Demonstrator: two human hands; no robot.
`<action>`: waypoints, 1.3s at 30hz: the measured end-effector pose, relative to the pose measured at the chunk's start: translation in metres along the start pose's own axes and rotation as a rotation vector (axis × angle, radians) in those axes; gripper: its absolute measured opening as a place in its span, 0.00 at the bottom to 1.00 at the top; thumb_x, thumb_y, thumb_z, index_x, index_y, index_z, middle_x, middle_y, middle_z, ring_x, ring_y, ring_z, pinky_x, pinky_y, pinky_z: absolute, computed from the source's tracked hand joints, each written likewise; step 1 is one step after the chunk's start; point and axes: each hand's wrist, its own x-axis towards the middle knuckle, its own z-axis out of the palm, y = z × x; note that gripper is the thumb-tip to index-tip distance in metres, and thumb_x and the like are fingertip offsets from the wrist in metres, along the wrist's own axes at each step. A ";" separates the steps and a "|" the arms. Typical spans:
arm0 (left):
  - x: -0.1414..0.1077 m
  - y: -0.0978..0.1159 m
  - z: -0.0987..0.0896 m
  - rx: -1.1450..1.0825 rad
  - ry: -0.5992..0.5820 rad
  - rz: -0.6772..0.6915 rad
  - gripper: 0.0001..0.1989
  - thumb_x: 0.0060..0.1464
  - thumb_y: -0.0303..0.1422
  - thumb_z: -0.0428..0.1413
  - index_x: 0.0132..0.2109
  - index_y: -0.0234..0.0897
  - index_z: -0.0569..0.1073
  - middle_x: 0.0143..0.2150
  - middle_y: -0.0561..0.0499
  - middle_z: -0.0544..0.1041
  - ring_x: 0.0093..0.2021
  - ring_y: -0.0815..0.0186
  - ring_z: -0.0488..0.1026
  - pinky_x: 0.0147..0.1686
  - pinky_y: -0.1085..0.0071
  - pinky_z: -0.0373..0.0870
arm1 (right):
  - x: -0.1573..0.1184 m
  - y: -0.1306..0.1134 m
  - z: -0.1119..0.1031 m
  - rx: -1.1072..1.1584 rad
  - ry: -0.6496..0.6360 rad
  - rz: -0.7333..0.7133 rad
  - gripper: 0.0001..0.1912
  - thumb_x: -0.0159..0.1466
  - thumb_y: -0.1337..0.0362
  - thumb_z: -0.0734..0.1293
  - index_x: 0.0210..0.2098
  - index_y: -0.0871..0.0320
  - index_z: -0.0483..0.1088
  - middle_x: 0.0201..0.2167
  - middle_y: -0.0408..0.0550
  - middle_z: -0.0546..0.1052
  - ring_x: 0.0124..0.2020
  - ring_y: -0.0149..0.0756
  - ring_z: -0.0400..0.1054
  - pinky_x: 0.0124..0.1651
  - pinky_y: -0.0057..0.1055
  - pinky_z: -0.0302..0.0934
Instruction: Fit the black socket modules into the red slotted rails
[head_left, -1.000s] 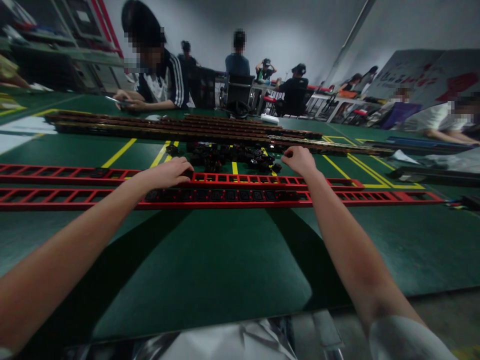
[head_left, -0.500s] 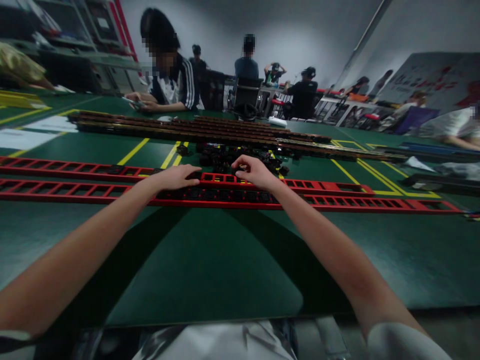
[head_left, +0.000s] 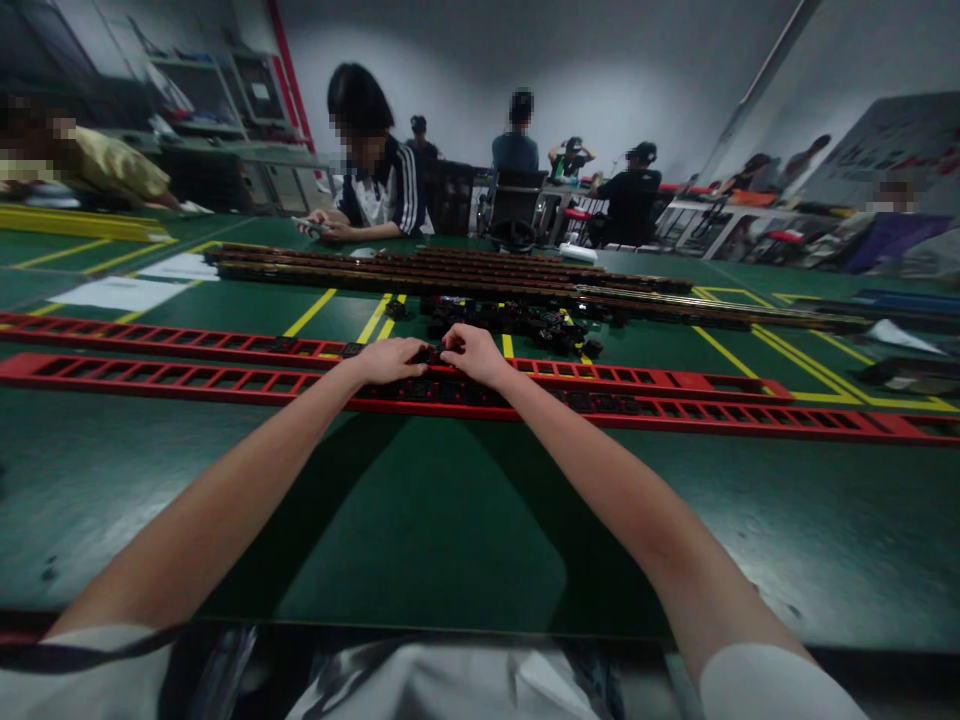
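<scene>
Two long red slotted frames lie side by side across the green table: the far frame and the near frame. Square black parts sit in a row of slots in the near frame. My left hand rests on the far frame, thumb and fingers apart. Just right of it, my right hand has its fingers curled together at a small black part on the far frame. Its fingertips partly hide that part. Behind my hands lies a pile of loose black parts.
Long dark brown strips lie stacked beyond the pile. White paper sheets and a yellow profile are at the left. A person sits across the table with a phone. Plastic wrapping lies at the right.
My hands have come closer together over the far frame, and my right hand is now at a black part there. The camera view has turned slightly left.
</scene>
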 end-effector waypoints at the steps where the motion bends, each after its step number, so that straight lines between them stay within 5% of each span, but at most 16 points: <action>1: -0.001 -0.003 -0.001 -0.056 0.027 0.002 0.32 0.63 0.48 0.48 0.68 0.35 0.66 0.67 0.40 0.71 0.65 0.54 0.71 0.63 0.62 0.67 | -0.001 0.001 0.001 -0.002 0.000 -0.022 0.08 0.57 0.70 0.71 0.30 0.57 0.67 0.35 0.44 0.75 0.37 0.34 0.68 0.43 0.32 0.63; 6: -0.007 -0.031 -0.009 -0.290 0.188 -0.100 0.34 0.68 0.49 0.36 0.70 0.35 0.64 0.66 0.42 0.74 0.65 0.59 0.71 0.65 0.62 0.66 | -0.003 0.003 0.002 -0.019 0.048 -0.044 0.10 0.58 0.69 0.72 0.29 0.57 0.66 0.37 0.47 0.76 0.38 0.35 0.69 0.43 0.33 0.64; 11: -0.004 -0.041 -0.003 -0.037 0.062 -0.158 0.32 0.70 0.47 0.35 0.67 0.36 0.70 0.72 0.41 0.66 0.70 0.54 0.66 0.68 0.56 0.62 | -0.003 0.002 0.002 -0.065 0.000 -0.066 0.12 0.58 0.69 0.73 0.27 0.57 0.65 0.36 0.47 0.75 0.37 0.35 0.69 0.42 0.33 0.64; 15: -0.005 -0.038 0.003 0.061 0.050 -0.184 0.32 0.70 0.48 0.34 0.69 0.42 0.69 0.75 0.44 0.60 0.72 0.51 0.62 0.69 0.52 0.60 | -0.004 -0.002 0.000 -0.099 -0.025 -0.081 0.10 0.58 0.69 0.73 0.29 0.57 0.66 0.37 0.48 0.75 0.37 0.36 0.68 0.42 0.33 0.64; 20: -0.007 -0.032 -0.003 0.021 0.032 -0.194 0.29 0.70 0.47 0.37 0.66 0.43 0.71 0.66 0.47 0.74 0.63 0.55 0.72 0.62 0.61 0.68 | -0.005 -0.006 -0.004 -0.085 -0.047 -0.110 0.14 0.57 0.71 0.73 0.43 0.59 0.72 0.42 0.49 0.77 0.43 0.39 0.71 0.50 0.37 0.65; 27: -0.004 0.009 -0.003 0.036 0.268 -0.049 0.22 0.64 0.40 0.47 0.53 0.36 0.80 0.56 0.42 0.78 0.56 0.53 0.74 0.61 0.58 0.70 | -0.004 0.003 0.000 -0.172 -0.083 -0.145 0.24 0.60 0.72 0.70 0.56 0.59 0.74 0.50 0.53 0.74 0.51 0.42 0.69 0.62 0.41 0.62; 34: -0.013 0.020 0.010 -0.034 0.342 -0.015 0.18 0.59 0.32 0.48 0.49 0.36 0.81 0.52 0.42 0.78 0.53 0.54 0.74 0.60 0.56 0.71 | -0.007 0.001 0.001 -0.126 -0.115 -0.204 0.24 0.58 0.79 0.61 0.50 0.59 0.75 0.54 0.53 0.68 0.54 0.39 0.67 0.65 0.37 0.60; 39: -0.013 0.019 0.011 -0.072 0.305 0.020 0.19 0.59 0.30 0.47 0.50 0.36 0.79 0.51 0.43 0.80 0.53 0.54 0.75 0.60 0.57 0.71 | -0.008 -0.003 0.001 -0.184 -0.126 -0.172 0.15 0.62 0.74 0.63 0.46 0.58 0.74 0.50 0.53 0.70 0.51 0.40 0.68 0.62 0.39 0.62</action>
